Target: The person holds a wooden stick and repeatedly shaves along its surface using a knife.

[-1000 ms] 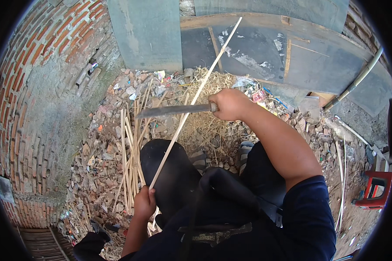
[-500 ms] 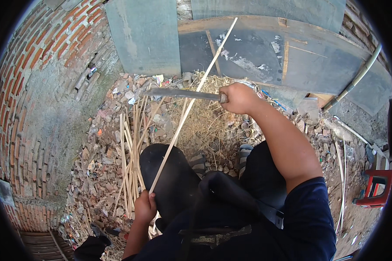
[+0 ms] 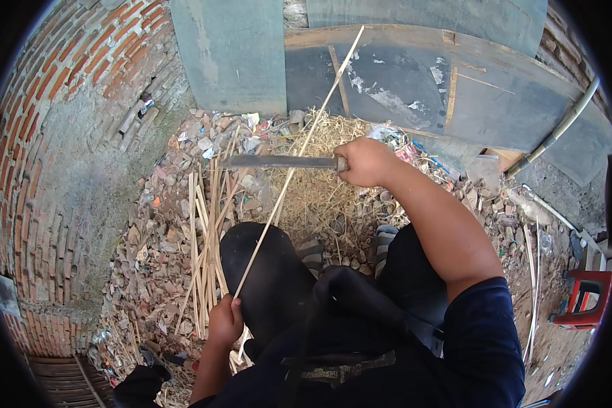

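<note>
A long, pale, thin strip that looks like split bamboo (image 3: 265, 230) runs from my left hand (image 3: 225, 319) across my left thigh and up to the far boards. My left fingers pinch its near end. My right hand (image 3: 367, 162) is wrapped round the handle of a machete (image 3: 272, 162), its long grey blade pointing left and lying across the strip. Whether the blade touches the strip, I cannot tell for sure. Beneath them lies a heap of pale shavings (image 3: 326, 194). To the left, beside my knee, rests a bundle of similar strips (image 3: 207, 251).
Broken stones and rubble (image 3: 160, 248) cover the ground. A brick wall (image 3: 41, 224) rises on the left, and dark boards (image 3: 387, 88) stand at the far side. On the right are a red plastic stool (image 3: 585, 299), a leaning pole (image 3: 557, 126) and more loose strips (image 3: 532, 292).
My right hand and the machete have moved slightly nearer to me along the strip. The strip's visible side looks narrower now. My left hand stays at the near end.
</note>
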Motion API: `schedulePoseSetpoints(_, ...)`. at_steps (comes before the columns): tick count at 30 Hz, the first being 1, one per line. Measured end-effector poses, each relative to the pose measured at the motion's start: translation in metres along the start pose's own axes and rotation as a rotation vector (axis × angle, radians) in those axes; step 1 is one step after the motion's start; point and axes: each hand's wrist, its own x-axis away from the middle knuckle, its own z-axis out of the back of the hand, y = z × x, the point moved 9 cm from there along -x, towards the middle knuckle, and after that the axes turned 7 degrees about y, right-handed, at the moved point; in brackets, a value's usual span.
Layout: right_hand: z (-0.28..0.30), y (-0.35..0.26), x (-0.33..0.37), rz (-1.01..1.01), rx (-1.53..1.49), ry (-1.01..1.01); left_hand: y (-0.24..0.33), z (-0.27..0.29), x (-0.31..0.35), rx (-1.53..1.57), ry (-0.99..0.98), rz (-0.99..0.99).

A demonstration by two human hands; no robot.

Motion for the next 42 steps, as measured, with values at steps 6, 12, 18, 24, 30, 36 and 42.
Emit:
schedulePoseSetpoints(6,-0.007,-0.024,0.007,0.155,0.129,-0.077,0.01,0.003,-0.003,0.015,-0.003,-0.027)
schedulePoseSetpoints(12,0.019,0.023,-0.001,0.019,0.031,0.165,0.003,0.016,0.009,0.175,0.013,-0.008)
schedulePoseSetpoints(18,0.039,0.06,0.011,-0.167,-0.193,0.287,-0.091,0.03,0.045,0.122,0.3,0.166)
schedulePoseSetpoints(24,0.048,0.092,0.017,-0.213,-0.249,0.362,-0.173,0.036,0.082,-0.264,0.445,0.224)
schedulePoseSetpoints(30,0.051,0.116,0.024,-0.28,-0.237,0.387,-0.233,-0.016,0.114,-0.234,0.126,0.508)
schedulePoseSetpoints(36,0.052,0.13,0.018,-0.321,-0.307,0.393,-0.323,-0.129,0.206,0.118,-0.184,0.768)
schedulePoseSetpoints(42,0.057,0.185,0.049,-0.501,-0.225,0.384,-0.264,-0.165,0.224,0.161,-0.535,0.711)
